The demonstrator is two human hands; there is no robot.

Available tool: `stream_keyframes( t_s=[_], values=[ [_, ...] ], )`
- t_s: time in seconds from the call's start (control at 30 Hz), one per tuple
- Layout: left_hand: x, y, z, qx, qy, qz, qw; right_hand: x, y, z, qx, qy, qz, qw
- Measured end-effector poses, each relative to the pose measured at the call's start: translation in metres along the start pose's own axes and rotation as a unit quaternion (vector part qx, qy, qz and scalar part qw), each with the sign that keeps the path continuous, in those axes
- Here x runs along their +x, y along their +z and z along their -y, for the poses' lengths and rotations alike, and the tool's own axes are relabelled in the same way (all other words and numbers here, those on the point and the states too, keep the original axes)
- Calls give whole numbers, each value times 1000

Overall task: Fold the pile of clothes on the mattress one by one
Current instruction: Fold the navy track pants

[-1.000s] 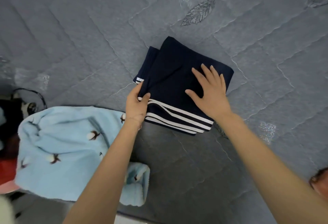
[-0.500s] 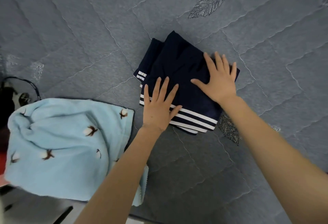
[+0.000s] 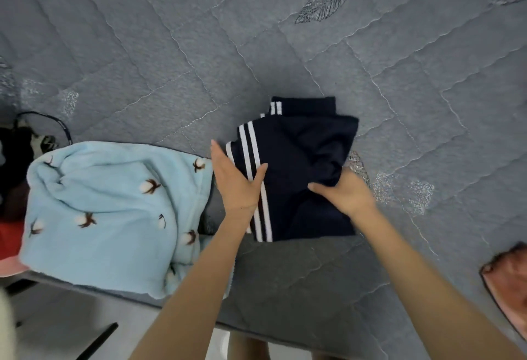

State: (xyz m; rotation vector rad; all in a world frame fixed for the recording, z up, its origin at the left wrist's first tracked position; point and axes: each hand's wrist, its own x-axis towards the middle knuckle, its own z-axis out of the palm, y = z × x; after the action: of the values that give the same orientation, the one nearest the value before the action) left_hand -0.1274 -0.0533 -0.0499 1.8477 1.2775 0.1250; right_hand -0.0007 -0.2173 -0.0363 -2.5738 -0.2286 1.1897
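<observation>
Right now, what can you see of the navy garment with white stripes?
The navy garment is dark, soft-looking fabric with three white stripes along its left edge. It lies folded into a compact block, a lower layer poking out at the far end, on the grey quilted mattress. The left hand rests straight-fingered against the striped side, thumb on top; the right hand grips the right side, fingers under a fold.

Single head-worn wide-angle view, looking steeply down, close above the mattress (image 3: 119, 45)
</observation>
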Motion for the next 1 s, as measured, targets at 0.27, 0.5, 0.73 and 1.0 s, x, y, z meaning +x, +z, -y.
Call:
stream_keyframes(
  t_s=[0.27,0.5,0.73,1.0],
  values=[
    [-21,8,13,-26,-23,29,999,-27,15,-8,348,-41,-82,933],
    [-44,-7,15,-150,-48,165,974,-39,16,9,512,31,42,857],
    [-74,-31,18,-229,-246,208,919,-85,1,14,519,-4,84,851],
    [-98,-88,28,-377,-317,393,777,-151,-2,49,540,34,202,816]
  ],
)
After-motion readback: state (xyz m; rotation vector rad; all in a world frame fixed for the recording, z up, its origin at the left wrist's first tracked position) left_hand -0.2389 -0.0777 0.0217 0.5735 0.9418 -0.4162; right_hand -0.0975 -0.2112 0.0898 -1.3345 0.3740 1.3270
